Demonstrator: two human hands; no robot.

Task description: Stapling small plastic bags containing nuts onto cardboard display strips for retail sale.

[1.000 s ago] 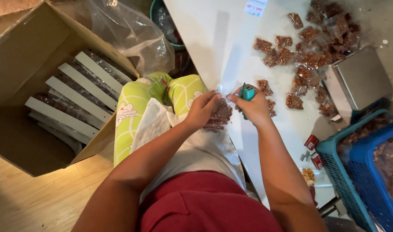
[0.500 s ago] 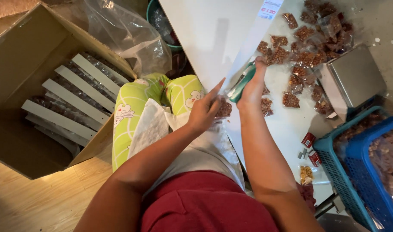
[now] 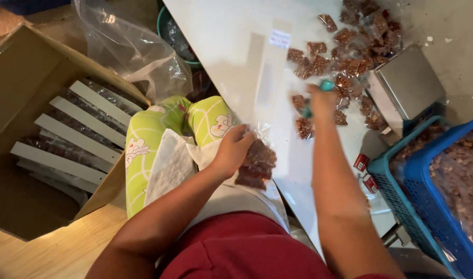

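My left hand (image 3: 233, 150) grips the top of a small clear bag of brown snacks (image 3: 255, 164) over my lap, at the near edge of the white table (image 3: 221, 46). A long white paper strip (image 3: 267, 88) runs from that bag up the table. My right hand (image 3: 322, 101) reaches out over the table, blurred, and holds a teal stapler (image 3: 325, 86) among several small filled snack bags (image 3: 350, 67).
An open cardboard box (image 3: 19, 62) with rows of strip-mounted snack bags stands at the left. A big clear plastic bag (image 3: 128, 46) lies behind it. A metal scale (image 3: 409, 85), blue and teal baskets (image 3: 433, 206) of snacks and small red staple boxes (image 3: 361, 163) sit at the right.
My right hand has moved with the stapler away from the bag, farther out over the table. My left hand has lowered the filled bag toward my lap. The view shifted left.
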